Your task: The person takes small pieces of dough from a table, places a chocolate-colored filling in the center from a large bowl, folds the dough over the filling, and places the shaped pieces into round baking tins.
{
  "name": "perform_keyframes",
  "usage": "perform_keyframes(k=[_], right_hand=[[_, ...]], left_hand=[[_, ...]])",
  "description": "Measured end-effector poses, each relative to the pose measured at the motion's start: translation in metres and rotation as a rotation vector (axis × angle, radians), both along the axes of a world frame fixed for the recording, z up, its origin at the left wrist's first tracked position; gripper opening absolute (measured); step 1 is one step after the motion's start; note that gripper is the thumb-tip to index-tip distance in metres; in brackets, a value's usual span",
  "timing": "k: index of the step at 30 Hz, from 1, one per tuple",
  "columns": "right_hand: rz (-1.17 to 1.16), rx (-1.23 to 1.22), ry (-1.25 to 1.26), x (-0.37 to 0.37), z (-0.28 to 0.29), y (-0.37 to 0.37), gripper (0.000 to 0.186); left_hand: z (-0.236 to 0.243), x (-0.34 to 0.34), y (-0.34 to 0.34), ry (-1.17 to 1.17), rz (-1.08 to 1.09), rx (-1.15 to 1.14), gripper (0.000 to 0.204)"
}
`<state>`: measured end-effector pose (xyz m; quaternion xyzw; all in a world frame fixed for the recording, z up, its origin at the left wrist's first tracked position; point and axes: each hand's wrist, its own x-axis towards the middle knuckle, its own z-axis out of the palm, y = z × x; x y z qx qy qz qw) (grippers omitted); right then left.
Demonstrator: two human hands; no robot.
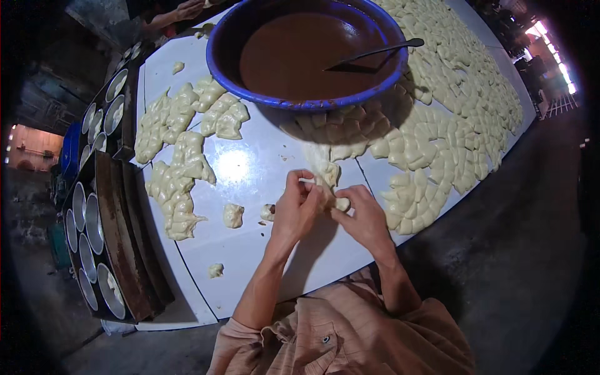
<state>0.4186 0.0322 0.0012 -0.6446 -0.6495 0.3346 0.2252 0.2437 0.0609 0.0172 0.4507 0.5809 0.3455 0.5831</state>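
Note:
Both my hands work at pale, soft dough (330, 175) in the middle of the white tiled table (312, 262). My left hand (299, 206) has its fingers curled on the dough. My right hand (362, 222) pinches a small rounded piece (342, 204) just right of it. Small loose lumps (233, 215) lie left of my left hand. A blue basin (306, 102) of brown liquid (287, 50), with a dark utensil (369, 55) resting in it, stands beyond my hands.
Spread dough pieces cover the table's right (453, 144) and left (181, 187). Racks of round metal tins (112, 290) line the left edge. Another person's hand (187, 11) is at the top left. Dark floor (525, 219) lies to the right.

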Motion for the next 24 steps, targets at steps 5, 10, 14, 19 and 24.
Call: perform_keyframes(k=[5, 10, 14, 19, 24], right_hand=[[0.028, -0.014, 0.021, -0.015, 0.002, 0.008, 0.022], [-0.113, -0.143, 0.797, 0.028, -0.008, -0.015, 0.031], [-0.154, -0.559, 0.936, 0.034, -0.009, -0.011, 0.057], [-0.135, -0.469, 0.546, 0.021, -0.006, -0.014, 0.042], [-0.07, -0.258, 0.184, 0.017, -0.002, -0.013, 0.029]], left_hand=[[-0.019, -0.008, 0.031, -0.05, 0.014, 0.051, 0.041], [0.02, -0.003, 0.018, -0.393, 0.142, -0.097, 0.047], [-0.018, -0.001, 0.008, -0.119, 0.044, 0.001, 0.043], [-0.015, -0.003, -0.004, 0.517, -0.116, 0.263, 0.045], [-0.006, 0.007, -0.025, 0.664, -0.437, 0.618, 0.065]])
